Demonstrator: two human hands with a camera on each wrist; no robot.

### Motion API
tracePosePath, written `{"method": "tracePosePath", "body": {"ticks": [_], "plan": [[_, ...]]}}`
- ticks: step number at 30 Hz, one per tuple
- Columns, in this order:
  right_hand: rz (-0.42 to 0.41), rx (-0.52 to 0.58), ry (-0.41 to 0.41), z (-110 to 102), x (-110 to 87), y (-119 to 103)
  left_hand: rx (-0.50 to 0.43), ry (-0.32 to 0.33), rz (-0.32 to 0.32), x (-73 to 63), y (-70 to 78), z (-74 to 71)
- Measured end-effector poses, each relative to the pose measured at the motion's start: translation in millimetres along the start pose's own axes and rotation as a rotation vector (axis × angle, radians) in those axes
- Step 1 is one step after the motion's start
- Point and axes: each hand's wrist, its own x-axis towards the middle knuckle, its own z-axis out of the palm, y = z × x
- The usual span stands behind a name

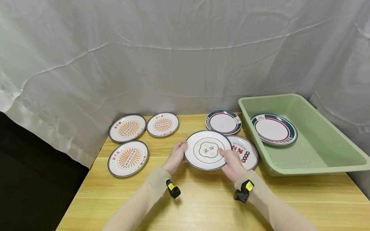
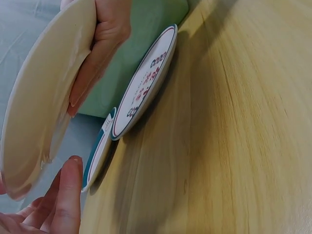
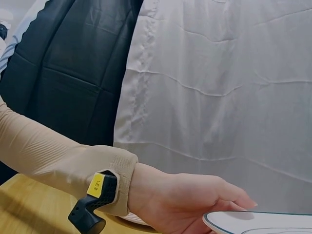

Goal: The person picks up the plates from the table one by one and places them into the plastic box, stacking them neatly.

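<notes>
Two hands (image 1: 175,155) are holding one flower-centred plate (image 1: 208,150).
Three sunburst plates (image 1: 128,158) are lying left, one green-rimmed plate (image 1: 223,123) and one red-lettered plate (image 1: 247,149) right; one tub (image 1: 315,138) is holding at least one other plate (image 1: 273,129).

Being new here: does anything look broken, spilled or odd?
Nothing stands out: three sunburst plates lie face up on the table, no spill shows, and the flower plate held by the left hand and right hand shows no damage.
</notes>
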Motion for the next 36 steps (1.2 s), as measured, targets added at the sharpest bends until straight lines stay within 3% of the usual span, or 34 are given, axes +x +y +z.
{"method": "tracePosePath", "body": {"ticks": [14, 27, 36], "plan": [[-0.022, 0.014, 0.01, 0.5, -1.1, -8.8, 0.044, 0.028, 0.017, 1.4, 3.3, 2.3], [-0.024, 0.014, 0.004, 0.3, -7.0, -25.5, -0.012, 0.034, 0.12, 2.2, 6.8, 8.1], [-0.067, 0.048, -0.001, 1.3, -9.6, -41.8, -0.048, 0.012, 0.141, 5.1, 8.6, 15.8]]}}
